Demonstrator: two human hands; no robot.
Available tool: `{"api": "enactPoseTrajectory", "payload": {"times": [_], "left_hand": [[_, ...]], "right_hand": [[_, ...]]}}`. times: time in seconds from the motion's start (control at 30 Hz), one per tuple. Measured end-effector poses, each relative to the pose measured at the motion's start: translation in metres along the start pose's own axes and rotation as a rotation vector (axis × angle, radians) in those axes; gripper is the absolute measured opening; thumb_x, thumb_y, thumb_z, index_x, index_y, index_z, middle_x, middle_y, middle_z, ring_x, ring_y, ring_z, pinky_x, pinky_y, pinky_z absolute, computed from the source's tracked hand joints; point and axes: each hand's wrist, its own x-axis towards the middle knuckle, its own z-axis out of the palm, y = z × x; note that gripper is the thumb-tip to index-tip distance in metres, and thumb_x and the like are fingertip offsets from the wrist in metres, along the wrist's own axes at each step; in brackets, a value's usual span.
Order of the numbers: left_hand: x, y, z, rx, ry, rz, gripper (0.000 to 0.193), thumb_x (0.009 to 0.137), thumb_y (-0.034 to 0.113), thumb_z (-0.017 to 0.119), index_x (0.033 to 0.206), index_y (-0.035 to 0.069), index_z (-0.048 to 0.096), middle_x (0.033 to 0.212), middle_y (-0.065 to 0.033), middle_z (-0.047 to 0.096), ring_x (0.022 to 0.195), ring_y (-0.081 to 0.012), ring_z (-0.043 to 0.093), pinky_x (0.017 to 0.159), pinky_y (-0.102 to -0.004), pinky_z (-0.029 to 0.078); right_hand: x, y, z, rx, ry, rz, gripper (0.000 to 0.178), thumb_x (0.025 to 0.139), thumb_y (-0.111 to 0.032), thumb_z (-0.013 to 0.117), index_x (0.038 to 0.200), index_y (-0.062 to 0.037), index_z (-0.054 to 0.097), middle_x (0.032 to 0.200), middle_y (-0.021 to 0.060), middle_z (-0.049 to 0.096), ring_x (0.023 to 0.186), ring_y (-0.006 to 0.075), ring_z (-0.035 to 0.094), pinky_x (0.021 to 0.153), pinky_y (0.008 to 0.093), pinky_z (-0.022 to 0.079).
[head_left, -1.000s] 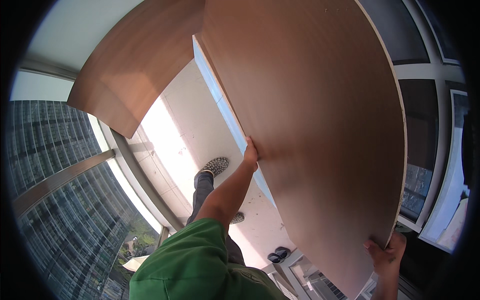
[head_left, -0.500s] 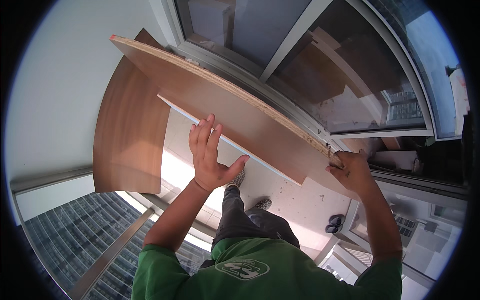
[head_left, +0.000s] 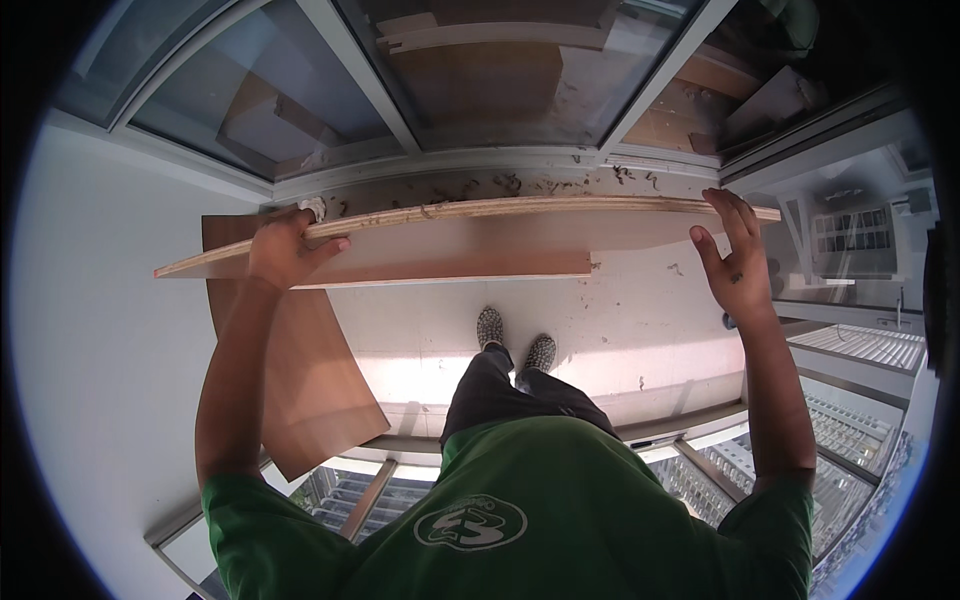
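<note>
A long wooden board (head_left: pixel 520 230) stands on edge across the space in front of me, its raw layered edge facing up. My left hand (head_left: pixel 285 250) is wrapped over that edge near the left end, thumb against the near face. At the right end, my right hand (head_left: pixel 738 260) is open, fingers stretched up past the edge and thumb spread; whether it touches the board is hard to tell. Low along the board's near side runs a narrower wooden strip (head_left: pixel 450 268) with a pale edge. A brown wood panel (head_left: pixel 315 380) leans at the left, partly behind my left arm.
Glazed sliding doors (head_left: pixel 490 90) stand beyond the board, with dark curled scraps (head_left: pixel 510 183) along their sill. A white wall (head_left: pixel 110 350) is on the left. Railing and windows (head_left: pixel 370 495) run behind my feet, and the pale floor (head_left: pixel 620 340) lies below.
My left hand has gone from free in the air to gripping the board's left end. My right hand has loosened from its grip. The view has turned, so the board now lies nearly level.
</note>
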Motion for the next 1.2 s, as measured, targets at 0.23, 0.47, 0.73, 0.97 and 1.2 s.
{"api": "enactPoseTrajectory", "payload": {"times": [0.23, 0.47, 0.73, 0.97, 1.2], "left_hand": [[0.02, 0.05, 0.013, 0.134, 0.149, 0.411, 0.062, 0.098, 0.041, 0.059, 0.15, 0.013, 0.044, 0.147, -0.0123, 0.052, 0.123, -0.033, 0.057, 0.11, -0.0488, 0.042], [0.038, 0.045, 0.009, 0.124, 0.097, 0.647, 0.055, 0.099, 0.02, 0.054, 0.152, 0.013, 0.043, 0.158, -0.0095, 0.042, 0.133, -0.0335, 0.052, 0.115, -0.0508, 0.038], [0.074, 0.05, -0.007, -0.344, 0.163, 0.822, 0.057, 0.099, 0.03, 0.058, 0.153, 0.018, 0.044, 0.158, -0.0111, 0.043, 0.138, -0.0286, 0.049, 0.115, -0.0511, 0.039], [0.134, 0.088, 0.0, -0.536, -0.745, 0.609, 0.063, 0.103, 0.046, 0.055, 0.155, 0.014, 0.039, 0.137, -0.0187, 0.062, 0.116, -0.0342, 0.066, 0.097, -0.0419, 0.052], [0.122, 0.087, 0.004, -0.303, -0.344, 0.838, 0.056, 0.105, 0.032, 0.052, 0.154, 0.009, 0.04, 0.138, -0.0179, 0.062, 0.113, -0.0324, 0.067, 0.092, -0.0426, 0.054]], "right_hand": [[-0.146, 0.018, 0.018, 0.04, 0.066, 0.465, 0.038, 0.096, -0.014, 0.066, 0.129, 0.0025, 0.059, 0.134, 0.0236, 0.059, 0.135, 0.0421, 0.049, 0.113, 0.0502, 0.039], [0.005, -0.095, 0.053, 0.058, 0.005, 0.13, 0.055, 0.093, -0.027, 0.072, 0.142, -0.0074, 0.054, 0.152, 0.0164, 0.046, 0.15, 0.0404, 0.03, 0.119, 0.0548, 0.03], [0.063, -0.131, 0.107, -0.118, -0.249, 0.134, 0.067, 0.095, -0.044, 0.065, 0.151, -0.0141, 0.043, 0.151, 0.0115, 0.047, 0.149, 0.0317, 0.031, 0.124, 0.057, 0.015], [0.064, -0.136, 0.122, -0.131, -0.18, 0.162, 0.05, 0.097, -0.03, 0.064, 0.143, -0.0147, 0.05, 0.14, 0.0077, 0.053, 0.143, 0.0294, 0.038, 0.123, 0.0573, 0.017], [0.063, -0.136, 0.123, -0.123, -0.117, 0.198, 0.046, 0.096, -0.021, 0.063, 0.141, -0.0168, 0.052, 0.14, 0.0053, 0.054, 0.142, 0.0272, 0.04, 0.123, 0.056, 0.018]]}}
